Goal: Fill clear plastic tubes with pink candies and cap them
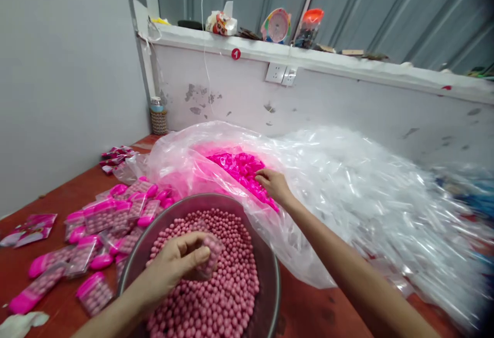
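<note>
My left hand (181, 258) is closed around a small clear plastic box (211, 255) filled with pink balls, held above a large metal basin (275, 281). Loose pink balls (216, 297) lie in that basin. Farther off, my right hand (275, 183) reaches to the edge of a heap of bright pink plastic caps (241, 171) in an open clear plastic bag (181, 145). Its fingers are bent together at the caps; whether one is between them I cannot make out.
Several filled boxes with pink caps (111, 214) are piled left of the basin on the red table (320, 312). A big mound of clear plastic pieces (366, 194) spreads on the right. Pink packets (36, 225) lie far left; a bottle (156, 106) stands in the back corner.
</note>
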Motion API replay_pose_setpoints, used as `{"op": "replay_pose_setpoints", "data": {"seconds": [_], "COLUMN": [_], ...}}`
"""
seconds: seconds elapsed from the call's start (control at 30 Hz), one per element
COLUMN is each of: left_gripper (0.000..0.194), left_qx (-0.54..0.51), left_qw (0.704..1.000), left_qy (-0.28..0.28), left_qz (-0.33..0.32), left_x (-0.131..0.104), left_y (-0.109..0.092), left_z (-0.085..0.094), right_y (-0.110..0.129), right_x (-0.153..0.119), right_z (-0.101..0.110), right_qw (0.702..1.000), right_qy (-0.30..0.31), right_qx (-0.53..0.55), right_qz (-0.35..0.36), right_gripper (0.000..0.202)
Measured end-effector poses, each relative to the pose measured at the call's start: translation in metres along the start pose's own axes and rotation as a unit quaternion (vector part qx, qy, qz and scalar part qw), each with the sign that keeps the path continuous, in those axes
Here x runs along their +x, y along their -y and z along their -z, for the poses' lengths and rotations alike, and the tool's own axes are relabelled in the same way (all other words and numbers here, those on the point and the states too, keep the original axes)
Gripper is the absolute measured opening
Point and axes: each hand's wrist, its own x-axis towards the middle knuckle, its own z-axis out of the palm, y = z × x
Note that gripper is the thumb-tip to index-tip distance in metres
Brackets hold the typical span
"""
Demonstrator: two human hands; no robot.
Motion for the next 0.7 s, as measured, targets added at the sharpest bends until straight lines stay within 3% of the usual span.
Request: {"op": "replay_pose_setpoints", "data": {"seconds": [0.13, 0.3, 0.53, 0.7], "left_gripper": [0.027, 0.027, 0.026, 0.027], "left_qx": [0.021, 0.024, 0.039, 0.046], "left_qw": [1.000, 0.999, 0.997, 0.995], "left_qy": [-0.010, -0.030, -0.050, -0.051], "left_qz": [-0.005, -0.012, -0.047, -0.075], "left_x": [0.000, 0.000, 0.001, 0.002], "left_y": [0.003, 0.005, 0.004, 0.008], "left_z": [0.002, 0.004, 0.004, 0.002], "right_y": [-0.002, 0.003, -0.012, -0.003], "right_x": [0.051, 0.082, 0.079, 0.070], "right_z": [-0.033, -0.065, -0.062, -0.061], "right_qw": [0.997, 0.983, 0.969, 0.974], "right_qy": [0.029, 0.075, 0.120, 0.108], "right_qx": [-0.077, -0.164, -0.216, -0.191], "right_qz": [-0.002, -0.018, -0.030, -0.045], "right_gripper": [0.022, 0.024, 0.024, 0.026]}}
